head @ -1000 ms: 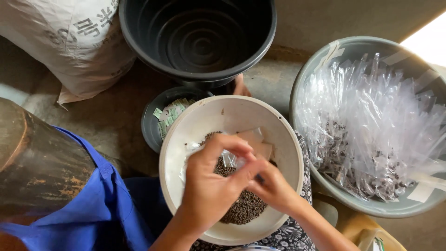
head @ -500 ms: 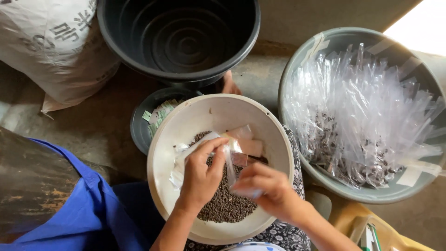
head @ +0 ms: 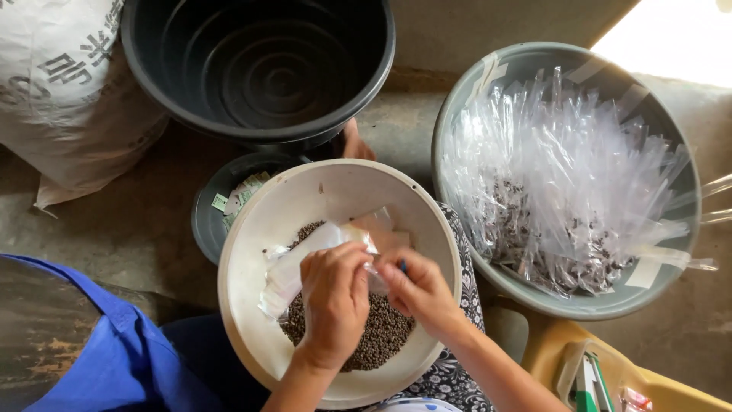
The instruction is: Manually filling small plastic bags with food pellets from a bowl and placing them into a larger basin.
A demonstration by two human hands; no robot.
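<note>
Over the middle of the white bowl [head: 252, 305], the left hand [head: 335, 305] is closed around a stack of clear plastic packets [head: 305, 259] that stretches toward the bowl's left rim. The right hand [head: 419, 290] pinches one packet's end, seemingly with something small and blue. Dark seeds [head: 381, 336] lie beneath. Filled clear packets [head: 564, 191] heap the grey basin [head: 457, 137]; green-white labels [head: 240, 197] sit in a small dark bowl [head: 206, 229].

Left hand [head: 335, 301], right hand [head: 418, 290]: pinched, touching.

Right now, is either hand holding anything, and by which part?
The left hand grips a stack of small clear bags near its right end, over the white bowl. The right hand pinches one bag's edge; a small blue item shows between its fingers.
</note>
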